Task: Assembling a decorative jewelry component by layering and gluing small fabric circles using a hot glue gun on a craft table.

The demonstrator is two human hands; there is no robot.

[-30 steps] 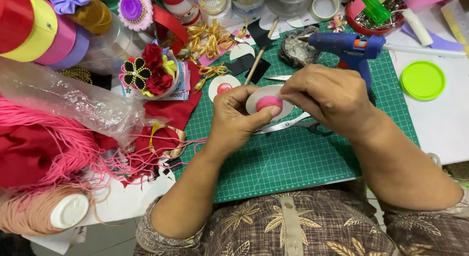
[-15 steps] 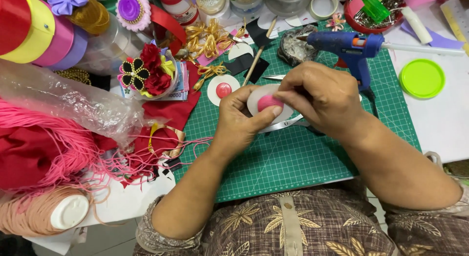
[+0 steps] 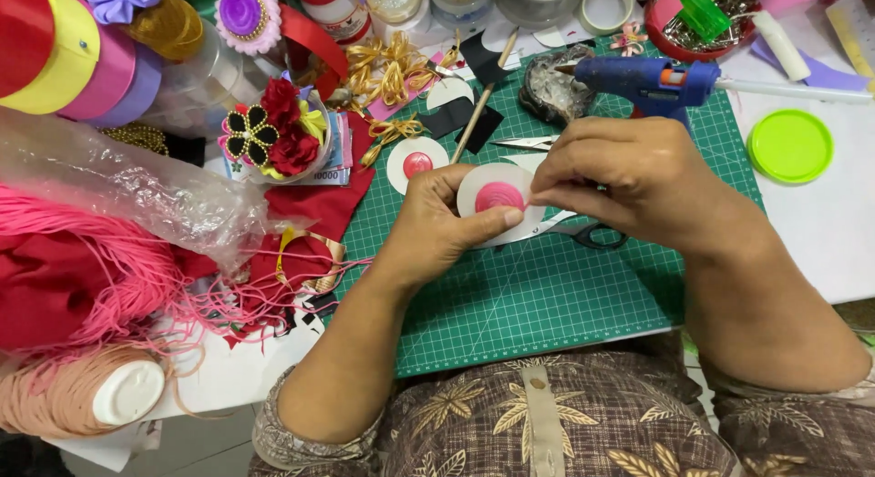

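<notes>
Over the green cutting mat (image 3: 547,295), the person is holding a white paper disc (image 3: 497,196) with a pink coil at its centre, just above the mat. Their left hand (image 3: 437,231) is gripping it from below, thumb pressing on the lower edge, while the right hand (image 3: 629,181) is pinching the disc's right rim with its fingertips. Black-handled scissors (image 3: 588,233) are lying under the hands. Beyond, a second disc with a red centre (image 3: 416,164) is resting on the mat, and a blue glue gun (image 3: 652,81) is sitting farther back, near a green lid (image 3: 789,145).
</notes>
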